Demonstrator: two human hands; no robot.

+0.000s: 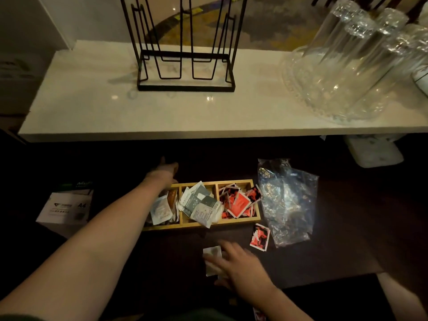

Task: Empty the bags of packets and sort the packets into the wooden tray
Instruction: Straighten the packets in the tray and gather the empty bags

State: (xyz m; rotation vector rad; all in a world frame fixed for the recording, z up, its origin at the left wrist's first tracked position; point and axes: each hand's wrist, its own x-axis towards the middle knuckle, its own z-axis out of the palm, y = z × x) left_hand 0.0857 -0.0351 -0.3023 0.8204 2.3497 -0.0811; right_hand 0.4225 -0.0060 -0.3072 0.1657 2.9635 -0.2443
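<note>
The wooden tray (pixel 256 200) lies on the dark table (pixel 347 228) with its long axis running 9 to 3 o'clock, its 3 compartments holding pale, grey-white (pixel 201 205) and red packets (pixel 238 203), and a crumpled clear bag (pixel 289 205) just beside its 3 o'clock end. The right hand (pixel 238 262) rests at 6 o'clock of the tray, fingers spread flat on a white packet (pixel 212 251), a loose red packet (pixel 259 237) near; the left hand (pixel 165 171) reaches past the tray's 10 o'clock corner, its grip too dark to tell. Above runs a white counter (pixel 92 107) bearing a black wire rack (pixel 185 54) and upturned glasses (pixel 347 66).
</note>
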